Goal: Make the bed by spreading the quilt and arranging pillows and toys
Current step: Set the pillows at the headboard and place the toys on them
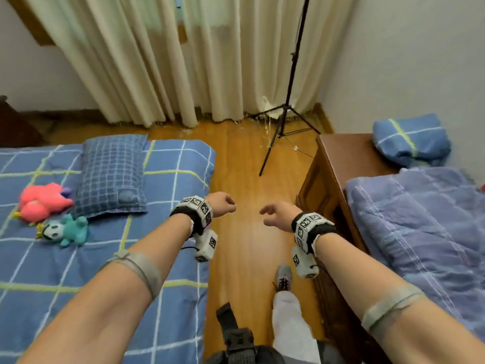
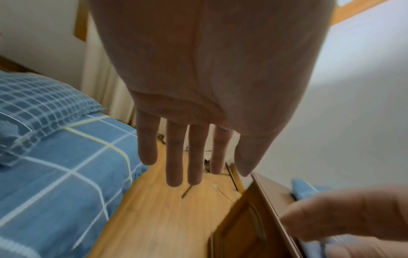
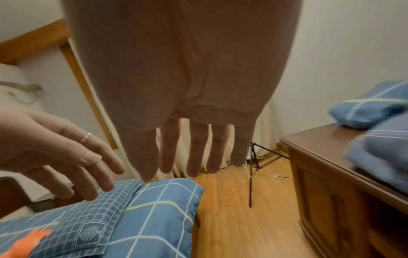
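Left hand (image 1: 222,203): fingers (image 2: 174,153) straight and slightly spread in the left wrist view, holding nothing. It hangs over the wooden floor (image 1: 244,179), just off the bed's (image 1: 105,271) right edge. A ring (image 3: 85,137) sits on one finger (seen from the right wrist view).

Right hand (image 1: 279,215): fingers (image 3: 197,148) extended and relaxed, holding nothing. It hangs over the floor near the cabinet (image 1: 333,164), apart from the left hand.

Both wrists carry marker-covered bands with a camera block below each.

Bed, to the left: covered by a blue checked quilt (image 1: 168,185), lying flat. A checked pillow (image 1: 112,174) lies on the quilt near the head end. Left of the pillow lies a pink toy (image 1: 44,200); below that, touching the pillow's lower corner, lies a teal toy (image 1: 69,229) with a white face.

To the right: a brown wooden cabinet with a folded blue bundle (image 1: 409,140) on its top against the wall. A crumpled blue cover (image 1: 420,219) lies nearer the camera (whether it rests on the cabinet or on other furniture cannot be told).

Far end: cream curtains (image 1: 170,61) reach the floor. A black tripod (image 1: 286,111) stands in front of them, in the corner.

Lower edge of head view: a grey shoe (image 1: 283,277) and a pale trouser leg on the floor.
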{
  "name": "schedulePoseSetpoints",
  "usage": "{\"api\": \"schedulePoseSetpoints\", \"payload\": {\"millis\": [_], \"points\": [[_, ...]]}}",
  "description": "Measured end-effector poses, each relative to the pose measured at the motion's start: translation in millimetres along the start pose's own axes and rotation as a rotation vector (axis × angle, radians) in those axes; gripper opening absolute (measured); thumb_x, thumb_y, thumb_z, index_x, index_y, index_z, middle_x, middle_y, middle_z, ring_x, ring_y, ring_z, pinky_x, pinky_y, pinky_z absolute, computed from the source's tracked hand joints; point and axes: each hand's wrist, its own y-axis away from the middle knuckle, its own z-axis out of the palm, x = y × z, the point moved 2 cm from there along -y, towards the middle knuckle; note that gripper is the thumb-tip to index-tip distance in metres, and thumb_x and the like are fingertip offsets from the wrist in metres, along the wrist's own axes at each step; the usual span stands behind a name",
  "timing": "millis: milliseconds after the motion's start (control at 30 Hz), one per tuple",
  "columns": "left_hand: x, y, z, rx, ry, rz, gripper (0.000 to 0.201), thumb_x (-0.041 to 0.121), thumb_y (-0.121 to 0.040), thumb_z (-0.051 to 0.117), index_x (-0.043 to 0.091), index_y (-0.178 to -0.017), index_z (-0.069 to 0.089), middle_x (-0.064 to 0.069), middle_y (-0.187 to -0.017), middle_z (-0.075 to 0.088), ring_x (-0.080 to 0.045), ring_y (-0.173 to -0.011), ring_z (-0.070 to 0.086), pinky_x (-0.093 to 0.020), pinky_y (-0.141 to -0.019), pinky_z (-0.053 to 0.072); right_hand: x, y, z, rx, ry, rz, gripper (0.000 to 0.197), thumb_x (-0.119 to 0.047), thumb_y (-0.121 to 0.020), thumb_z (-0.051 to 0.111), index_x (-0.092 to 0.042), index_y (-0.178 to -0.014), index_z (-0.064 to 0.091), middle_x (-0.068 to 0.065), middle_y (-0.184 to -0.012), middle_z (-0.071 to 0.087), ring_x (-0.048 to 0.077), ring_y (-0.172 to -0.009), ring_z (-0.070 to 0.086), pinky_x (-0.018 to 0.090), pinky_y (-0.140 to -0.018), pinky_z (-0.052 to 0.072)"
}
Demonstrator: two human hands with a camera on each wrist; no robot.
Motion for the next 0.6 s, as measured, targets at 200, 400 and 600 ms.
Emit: {"api": "schedulePoseSetpoints", "payload": {"millis": [200, 400, 600], "points": [[-75, -124, -109, 0.174, 0.217, -0.289, 0.029, 0.030, -0.092, 0.059, 0.016, -0.115, 0.068, -0.007, -0.117, 0.069, -0.027, -0.100, 0.066, -0.034, -0.086, 0.052, -29, -203, -124, -0.081, 0.100, -0.173, 0.043, -0.035, -0.093, 0.062, -0.024, -0.134, 0.057, 0.002, -0.130, 0.063, 0.021, -0.113, 0.062, 0.031, -0.093, 0.050], [-142, -205, -200, 0.268, 0.409, -0.509, 0.031, 0.037, -0.093, 0.057, 0.020, -0.118, 0.063, -0.005, -0.125, 0.063, -0.026, -0.101, 0.064, -0.039, -0.089, 0.054, -135, -377, -235, -0.151, 0.258, -0.404, 0.044, -0.034, -0.096, 0.059, -0.024, -0.138, 0.054, 0.001, -0.129, 0.062, 0.022, -0.112, 0.061, 0.031, -0.089, 0.050], [-202, -334, -290, 0.333, 0.462, -0.539, 0.034, 0.040, -0.094, 0.052, 0.023, -0.123, 0.060, -0.001, -0.119, 0.065, -0.024, -0.102, 0.066, -0.040, -0.087, 0.055, -202, -557, -295, -0.269, 0.493, -0.568, 0.044, -0.035, -0.097, 0.057, -0.026, -0.140, 0.050, 0.001, -0.136, 0.056, 0.023, -0.118, 0.058, 0.037, -0.097, 0.049]]}}
